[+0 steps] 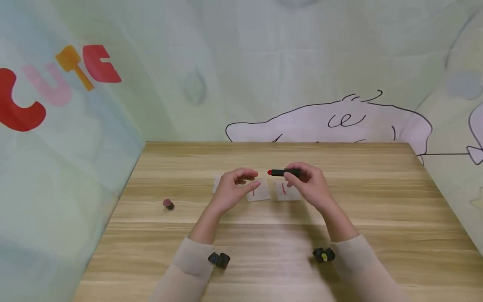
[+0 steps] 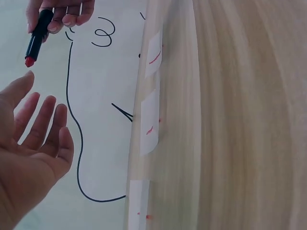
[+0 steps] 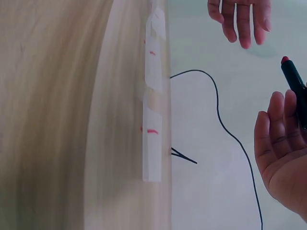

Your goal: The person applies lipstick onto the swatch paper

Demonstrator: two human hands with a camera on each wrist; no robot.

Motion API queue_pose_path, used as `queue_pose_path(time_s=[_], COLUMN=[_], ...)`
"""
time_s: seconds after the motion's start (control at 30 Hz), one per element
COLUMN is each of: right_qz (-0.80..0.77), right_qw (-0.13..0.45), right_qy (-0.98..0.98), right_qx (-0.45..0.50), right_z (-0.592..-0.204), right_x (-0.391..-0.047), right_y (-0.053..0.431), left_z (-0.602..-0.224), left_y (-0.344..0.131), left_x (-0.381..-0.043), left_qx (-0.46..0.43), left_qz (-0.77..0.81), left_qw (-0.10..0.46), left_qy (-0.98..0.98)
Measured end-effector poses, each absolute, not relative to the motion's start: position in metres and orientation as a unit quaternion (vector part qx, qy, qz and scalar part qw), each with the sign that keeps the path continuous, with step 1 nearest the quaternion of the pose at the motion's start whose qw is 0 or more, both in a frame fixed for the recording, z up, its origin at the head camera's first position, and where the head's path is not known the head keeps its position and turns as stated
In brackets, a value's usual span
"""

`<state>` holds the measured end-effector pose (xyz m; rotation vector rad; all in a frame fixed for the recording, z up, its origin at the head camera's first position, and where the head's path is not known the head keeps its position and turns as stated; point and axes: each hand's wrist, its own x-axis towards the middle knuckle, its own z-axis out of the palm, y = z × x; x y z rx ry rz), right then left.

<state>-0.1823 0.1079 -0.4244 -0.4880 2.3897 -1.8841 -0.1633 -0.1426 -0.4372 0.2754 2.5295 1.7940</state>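
My right hand [image 1: 311, 184] holds an uncapped lipstick [image 1: 279, 172] between thumb and fingers above the table. Its black tube lies level, with the red tip pointing left. Facing that tip, my left hand [image 1: 233, 192] hovers with fingers apart and nothing in it; a gap separates it from the lipstick in both wrist views. Below the hands lie a right paper piece [image 1: 288, 195] and a middle paper piece [image 1: 261, 195], each with a red stroke. A left paper piece [image 1: 216, 184] is mostly hidden behind my left hand; in the left wrist view it shows small red dots.
A short dark cap [image 1: 168, 204] with a reddish end lies to the left on the wooden table [image 1: 256, 239]. Fabric walls [image 1: 264, 75] with printed letters and a line drawing stand along the back and sides. Black wrist straps [image 1: 219, 260] sit at both sleeves.
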Motion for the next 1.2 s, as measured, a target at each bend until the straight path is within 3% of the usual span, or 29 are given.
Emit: queue_pose_path(time_s=[0.57,1.2], right_qz=[-0.672,-0.694], right_qw=[0.051,0.080], right_qy=[0.720,0.678], right_qx=[-0.166,-0.230], right_z=[-0.427,-0.436], right_x=[-0.167,-0.161], right_y=[0.078,0.065], left_z=[-0.439,-0.440], left_y=[-0.132,-0.131], left_x=[-0.148,-0.143], left_qx=[0.056,0.074], left_qz=[0.733,0.741], left_qw=[0.071,0.025], left_qy=[0.674,0.666])
